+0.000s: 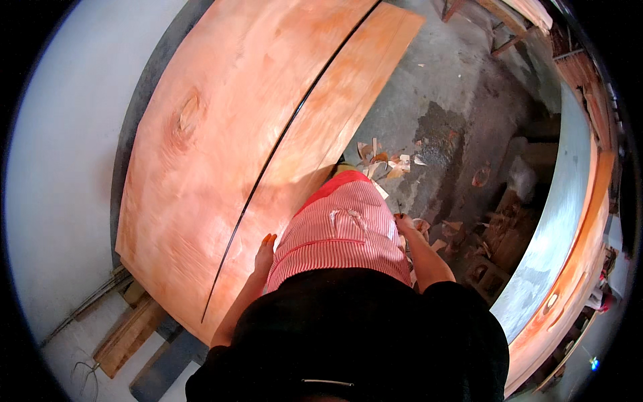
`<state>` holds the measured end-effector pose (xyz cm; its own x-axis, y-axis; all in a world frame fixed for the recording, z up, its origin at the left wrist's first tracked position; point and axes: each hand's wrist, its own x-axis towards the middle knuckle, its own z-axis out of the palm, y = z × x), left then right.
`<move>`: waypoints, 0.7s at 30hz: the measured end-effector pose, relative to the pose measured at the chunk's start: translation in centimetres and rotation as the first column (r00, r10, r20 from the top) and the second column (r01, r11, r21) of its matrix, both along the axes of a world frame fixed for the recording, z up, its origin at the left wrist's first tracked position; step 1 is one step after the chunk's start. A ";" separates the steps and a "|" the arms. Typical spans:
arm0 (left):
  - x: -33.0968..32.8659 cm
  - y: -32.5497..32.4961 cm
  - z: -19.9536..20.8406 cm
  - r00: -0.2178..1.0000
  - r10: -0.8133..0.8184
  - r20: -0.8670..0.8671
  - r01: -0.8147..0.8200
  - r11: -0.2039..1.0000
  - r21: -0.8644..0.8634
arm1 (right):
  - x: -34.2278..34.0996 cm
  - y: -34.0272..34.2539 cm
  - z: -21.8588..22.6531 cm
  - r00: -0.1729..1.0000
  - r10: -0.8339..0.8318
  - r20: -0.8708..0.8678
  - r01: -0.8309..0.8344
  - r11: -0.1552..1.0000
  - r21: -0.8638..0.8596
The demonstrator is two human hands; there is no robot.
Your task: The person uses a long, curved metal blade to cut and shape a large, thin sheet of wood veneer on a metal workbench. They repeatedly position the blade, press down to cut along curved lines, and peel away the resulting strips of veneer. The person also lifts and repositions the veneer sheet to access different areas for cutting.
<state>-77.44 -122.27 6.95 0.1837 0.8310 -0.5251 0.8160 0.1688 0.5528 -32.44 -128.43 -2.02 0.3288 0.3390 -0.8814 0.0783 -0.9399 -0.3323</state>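
A large sheet of plywood veneer [194, 167] lies at my left, its surface reddish-orange with a swirled knot. A thin black strip [295, 117] runs lengthwise across it near its right edge. My left hand [265, 253] is beside my striped apron [335, 231], over the sheet's near right part. Its fingers stretch forward with nothing seen in them; whether it touches the wood I cannot tell. At the apron's right edge is my right hand [405, 224], its fingers curled in and partly hidden. What they hold, if anything, cannot be made out.
Wood scraps and veneer chips [388, 161] litter the concrete floor [429, 87] ahead. Wooden blocks [492, 278] lie at the right, before another pale-topped bench [542, 268]. Timber pieces [127, 335] stick out below the sheet at near left, by a white wall [67, 161].
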 end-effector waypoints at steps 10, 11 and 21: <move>5.6 0.3 3.5 0.932 -0.334 -0.142 0.325 0.942 -0.085 | 3.9 -10.1 1.9 0.835 -0.549 -0.044 0.540 0.832 -0.128; 5.4 -0.6 2.9 0.927 -0.343 -0.149 0.334 0.939 -0.082 | 4.8 -10.4 2.0 0.823 -0.567 -0.047 0.558 0.821 -0.124; 9.6 5.7 -0.3 0.824 -0.532 -0.195 0.525 0.846 -0.093 | 15.8 -13.0 -8.6 0.759 -0.450 -0.471 0.603 0.759 0.246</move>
<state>-67.85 -116.58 6.61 0.4747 0.6189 -0.6258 0.8795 -0.3056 0.3649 -16.60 -141.40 -10.65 0.2368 0.5242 -0.8180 -0.5893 -0.5919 -0.5499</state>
